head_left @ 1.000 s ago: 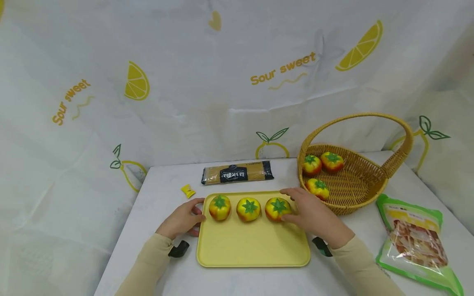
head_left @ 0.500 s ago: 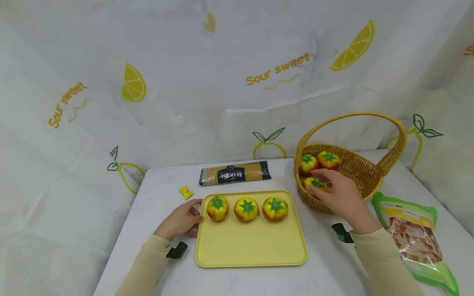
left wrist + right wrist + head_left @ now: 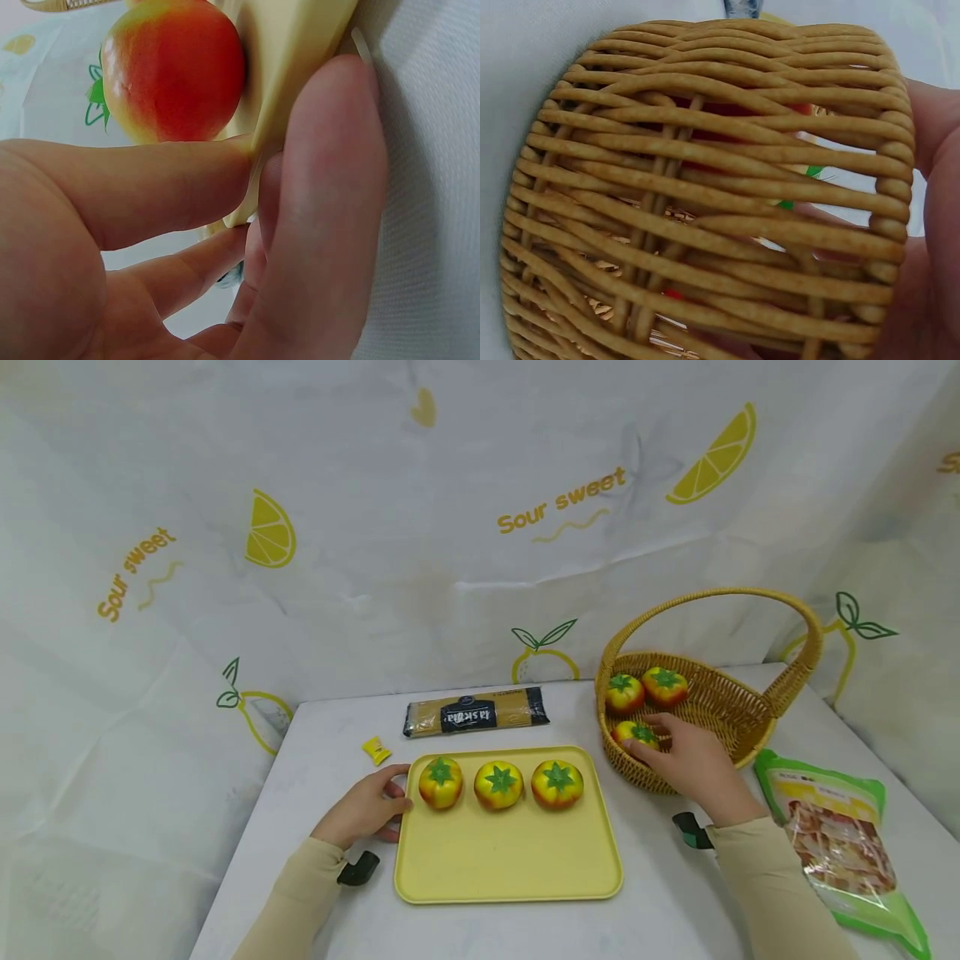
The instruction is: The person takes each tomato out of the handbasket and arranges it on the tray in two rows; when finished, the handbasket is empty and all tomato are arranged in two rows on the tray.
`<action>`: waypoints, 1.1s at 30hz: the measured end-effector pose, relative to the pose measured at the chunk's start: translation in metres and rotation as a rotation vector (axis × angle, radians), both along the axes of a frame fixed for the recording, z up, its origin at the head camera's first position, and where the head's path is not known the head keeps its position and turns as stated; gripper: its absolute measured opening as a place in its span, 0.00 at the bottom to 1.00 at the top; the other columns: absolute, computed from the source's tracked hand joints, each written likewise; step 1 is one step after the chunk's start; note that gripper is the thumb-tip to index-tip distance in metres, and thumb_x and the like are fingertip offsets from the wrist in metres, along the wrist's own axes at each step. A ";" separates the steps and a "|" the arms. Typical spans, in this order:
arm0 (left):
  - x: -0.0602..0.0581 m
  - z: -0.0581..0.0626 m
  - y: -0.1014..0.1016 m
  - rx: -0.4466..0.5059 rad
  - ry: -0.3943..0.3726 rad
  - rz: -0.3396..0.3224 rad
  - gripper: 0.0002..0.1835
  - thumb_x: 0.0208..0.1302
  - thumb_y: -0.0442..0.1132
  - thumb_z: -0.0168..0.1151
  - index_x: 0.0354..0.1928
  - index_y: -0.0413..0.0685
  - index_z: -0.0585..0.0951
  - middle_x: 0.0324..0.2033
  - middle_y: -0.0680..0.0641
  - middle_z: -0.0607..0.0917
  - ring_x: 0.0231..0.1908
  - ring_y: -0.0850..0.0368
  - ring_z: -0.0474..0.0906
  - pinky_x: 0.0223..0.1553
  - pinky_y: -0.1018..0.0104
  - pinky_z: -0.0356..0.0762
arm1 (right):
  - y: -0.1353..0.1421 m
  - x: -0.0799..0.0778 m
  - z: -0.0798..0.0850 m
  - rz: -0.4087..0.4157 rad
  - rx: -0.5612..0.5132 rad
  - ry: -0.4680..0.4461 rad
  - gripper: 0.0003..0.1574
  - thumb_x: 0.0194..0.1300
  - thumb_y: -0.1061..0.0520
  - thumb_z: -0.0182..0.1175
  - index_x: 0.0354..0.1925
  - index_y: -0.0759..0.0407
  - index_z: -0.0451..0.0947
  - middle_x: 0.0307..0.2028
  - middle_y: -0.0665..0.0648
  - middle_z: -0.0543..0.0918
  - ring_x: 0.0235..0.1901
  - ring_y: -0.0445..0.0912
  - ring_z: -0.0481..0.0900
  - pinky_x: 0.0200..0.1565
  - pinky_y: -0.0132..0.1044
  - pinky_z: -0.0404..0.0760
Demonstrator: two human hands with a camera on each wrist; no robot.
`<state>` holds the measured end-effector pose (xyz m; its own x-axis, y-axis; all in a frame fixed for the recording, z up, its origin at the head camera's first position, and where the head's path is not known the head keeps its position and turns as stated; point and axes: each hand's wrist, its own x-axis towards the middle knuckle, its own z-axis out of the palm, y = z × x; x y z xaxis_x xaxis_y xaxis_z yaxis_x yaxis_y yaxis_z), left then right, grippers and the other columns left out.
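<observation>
My left hand (image 3: pixel 363 807) pinches the left rim of the yellow tray (image 3: pixel 510 860); in the left wrist view the fingers lie on both sides of the rim, beside a tomato (image 3: pixel 176 71). Three red-and-yellow tomatoes with green star-shaped tops, among them the middle tomato (image 3: pixel 498 783), stand in a row on the tray's far half. My right hand (image 3: pixel 697 768) reaches into the wicker basket (image 3: pixel 637 777), its thumb and fingers around the front tomato (image 3: pixel 632 733). Two more tomatoes, one being the back tomato (image 3: pixel 664 686), lie behind it. Basket weave (image 3: pixel 705 195) hides most of that grasp in the right wrist view.
A pasta packet (image 3: pixel 476 712) lies behind the tray, with a small yellow wrapped piece (image 3: pixel 377 749) to its left. The basket's tall handle (image 3: pixel 720 595) arches over its opening. A green-edged food bag (image 3: pixel 840 843) lies at the right. A printed cloth hangs behind.
My right hand has let go of the right-hand tomato on the tray, moved right to the basket, and lowered onto the front tomato there. My left hand stays on the tray rim.
</observation>
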<state>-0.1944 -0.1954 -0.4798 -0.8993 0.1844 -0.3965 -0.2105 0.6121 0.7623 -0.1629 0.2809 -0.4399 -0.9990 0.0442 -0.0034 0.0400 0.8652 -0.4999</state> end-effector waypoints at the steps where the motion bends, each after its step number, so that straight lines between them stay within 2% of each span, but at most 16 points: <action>1: 0.000 0.000 0.000 -0.001 0.000 0.001 0.33 0.75 0.35 0.68 0.79 0.53 0.71 0.47 0.43 0.80 0.32 0.53 0.83 0.31 0.59 0.93 | 0.000 0.000 0.000 -0.001 0.001 -0.003 0.51 0.74 0.29 0.64 0.73 0.66 0.72 0.60 0.76 0.84 0.58 0.73 0.83 0.53 0.67 0.86; 10: -0.001 0.000 -0.001 -0.015 -0.001 0.003 0.33 0.75 0.36 0.68 0.79 0.54 0.71 0.48 0.43 0.80 0.33 0.52 0.83 0.31 0.60 0.93 | -0.001 0.000 0.001 0.000 0.010 -0.021 0.49 0.73 0.31 0.66 0.73 0.66 0.73 0.60 0.76 0.84 0.55 0.69 0.85 0.51 0.65 0.87; 22: 0.000 0.000 0.000 -0.021 -0.002 0.004 0.33 0.75 0.36 0.68 0.79 0.54 0.71 0.48 0.43 0.80 0.33 0.53 0.82 0.32 0.60 0.93 | 0.003 -0.001 0.001 -0.017 0.001 -0.020 0.51 0.72 0.29 0.67 0.74 0.64 0.72 0.63 0.77 0.82 0.57 0.71 0.83 0.52 0.67 0.86; 28: 0.000 0.002 -0.001 -0.019 -0.001 0.004 0.33 0.75 0.36 0.68 0.79 0.53 0.71 0.48 0.43 0.80 0.34 0.53 0.83 0.32 0.60 0.93 | 0.005 0.004 0.013 -0.024 0.002 0.044 0.48 0.73 0.33 0.68 0.75 0.63 0.71 0.64 0.76 0.81 0.59 0.72 0.81 0.54 0.70 0.84; 33: 0.000 0.001 -0.001 -0.022 -0.003 -0.003 0.33 0.75 0.37 0.68 0.79 0.54 0.71 0.48 0.43 0.80 0.34 0.53 0.83 0.32 0.60 0.93 | 0.000 0.013 0.029 -0.021 -0.002 0.065 0.50 0.73 0.31 0.67 0.75 0.62 0.71 0.66 0.75 0.79 0.60 0.71 0.80 0.56 0.71 0.83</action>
<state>-0.1948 -0.1962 -0.4790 -0.8977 0.1777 -0.4031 -0.2111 0.6296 0.7477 -0.1500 0.2806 -0.4113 -0.9960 0.0656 0.0610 0.0260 0.8633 -0.5040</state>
